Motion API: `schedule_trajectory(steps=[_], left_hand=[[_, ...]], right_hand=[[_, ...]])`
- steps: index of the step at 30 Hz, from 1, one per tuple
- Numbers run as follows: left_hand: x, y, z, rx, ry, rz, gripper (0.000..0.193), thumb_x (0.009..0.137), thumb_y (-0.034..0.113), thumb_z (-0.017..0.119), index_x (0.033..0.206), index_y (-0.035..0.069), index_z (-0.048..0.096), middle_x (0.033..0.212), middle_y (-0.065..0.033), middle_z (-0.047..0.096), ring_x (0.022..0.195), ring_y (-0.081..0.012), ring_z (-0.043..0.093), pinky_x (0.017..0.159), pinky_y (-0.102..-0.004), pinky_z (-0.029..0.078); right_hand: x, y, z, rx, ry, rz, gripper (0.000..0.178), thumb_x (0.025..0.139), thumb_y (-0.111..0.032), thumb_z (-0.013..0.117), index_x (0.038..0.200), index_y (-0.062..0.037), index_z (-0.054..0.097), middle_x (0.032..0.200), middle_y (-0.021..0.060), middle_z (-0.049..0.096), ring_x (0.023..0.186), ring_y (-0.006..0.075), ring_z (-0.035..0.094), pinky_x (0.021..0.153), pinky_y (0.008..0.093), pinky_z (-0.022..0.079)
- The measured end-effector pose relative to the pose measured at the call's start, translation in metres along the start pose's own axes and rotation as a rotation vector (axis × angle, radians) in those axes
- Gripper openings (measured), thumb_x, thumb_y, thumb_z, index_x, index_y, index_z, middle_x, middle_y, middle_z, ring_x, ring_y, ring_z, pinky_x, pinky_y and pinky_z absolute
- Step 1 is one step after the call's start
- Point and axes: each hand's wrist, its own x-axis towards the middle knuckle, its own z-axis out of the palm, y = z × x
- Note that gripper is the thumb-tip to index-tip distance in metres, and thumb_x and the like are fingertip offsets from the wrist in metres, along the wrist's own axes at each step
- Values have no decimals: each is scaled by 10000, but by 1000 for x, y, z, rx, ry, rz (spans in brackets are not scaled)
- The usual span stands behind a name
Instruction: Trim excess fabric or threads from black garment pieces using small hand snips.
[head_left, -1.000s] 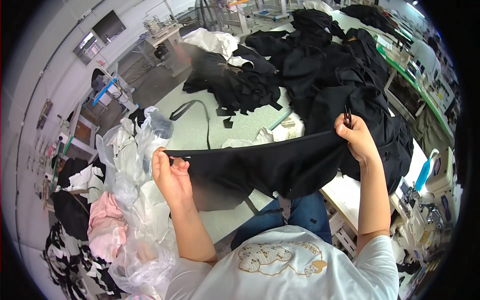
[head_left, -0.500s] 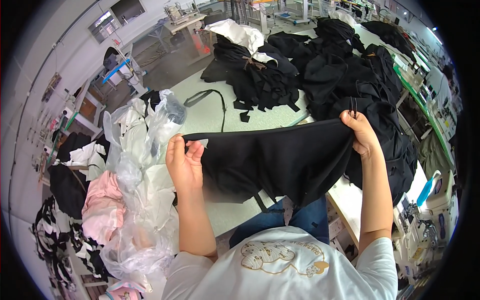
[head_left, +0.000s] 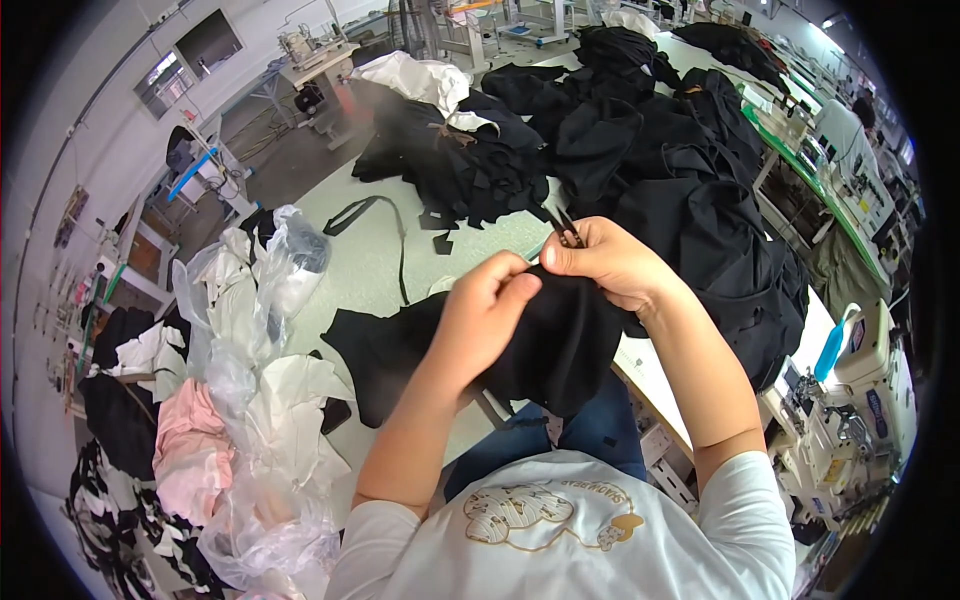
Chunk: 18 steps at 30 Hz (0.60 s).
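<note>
A black fabric piece [head_left: 560, 350] hangs from my two hands over the near edge of the table, its left part spread on the tabletop. My left hand [head_left: 488, 315] is closed on its upper edge, thumb against fingers. Close by on the right, my right hand [head_left: 615, 262] pinches the same edge. Dark thread snips [head_left: 567, 230] stick up out of the right hand, blades pointing away from me; their handles are hidden in the palm. The fingertips cover the exact spot of fabric between the hands.
Beyond my hands lies a heap of black cloth [head_left: 650, 140], with cut black pieces [head_left: 470, 165] at its left. A dark strip [head_left: 403, 250] rests on the pale table [head_left: 350, 275]. Clear plastic bags [head_left: 225, 350] and pink cloth [head_left: 192, 450] are at left, a sewing machine [head_left: 865, 345] at right.
My hands have come together from the two ends of the stretched edge, the left moving right and the right moving left. The fabric now hangs in folds, and the view has shifted slightly.
</note>
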Motion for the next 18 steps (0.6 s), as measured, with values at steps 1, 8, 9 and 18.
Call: schedule_trajectory(steps=[1, 8, 9, 18], left_hand=[[1, 1, -11, -27, -24, 8, 150, 965, 157, 612, 945, 11, 583, 757, 19, 530, 710, -66, 468, 637, -239, 405], [-15, 25, -90, -198, 246, 160, 245, 955, 282, 664, 933, 43, 610, 839, 53, 544, 779, -43, 457, 717, -210, 372], [-18, 26, -100, -151, 268, 172, 252, 951, 285, 670, 925, 42, 609, 830, 57, 528, 769, -44, 440, 708, -209, 355], [-37, 25, -154, -42, 294, 225, 321, 915, 337, 708, 947, 33, 612, 874, 58, 527, 754, -47, 422, 698, -203, 319]], right_hand=[[-1, -1, -7, -41, -90, 36, 290, 795, -308, 835, 813, -65, 679, 718, -78, 573, 613, 21, 442, 560, 207, 343], [-28, -9, -43, -91, -86, 82, 298, 746, -232, 864, 767, -67, 617, 636, -96, 491, 556, 16, 391, 508, 208, 273], [-29, -9, -46, -92, -97, 46, 294, 744, -223, 864, 768, -57, 623, 638, -90, 506, 558, 19, 400, 511, 210, 282], [-38, -18, -63, -203, -181, 17, 236, 767, -152, 833, 775, -34, 628, 659, -69, 548, 606, 32, 458, 581, 214, 355]])
